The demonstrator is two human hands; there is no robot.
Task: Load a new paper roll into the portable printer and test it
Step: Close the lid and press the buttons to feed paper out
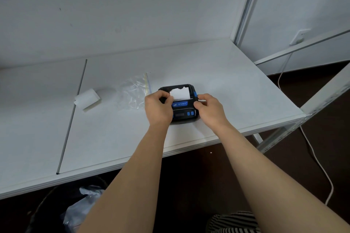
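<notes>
Left hand [158,108] curled, gripping printer [182,108] at its left edge, thumb on paper strip [180,94]; right hand [209,108] pinches the printer's opposite side.

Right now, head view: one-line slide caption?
Both hands, left hand and right hand, grip black-and-blue portable printer, torn white paper strip protruding, on white table.

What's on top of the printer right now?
A torn white paper strip lies on the printer; both hands grip its sides, left, right. The roll itself is hidden.
</notes>
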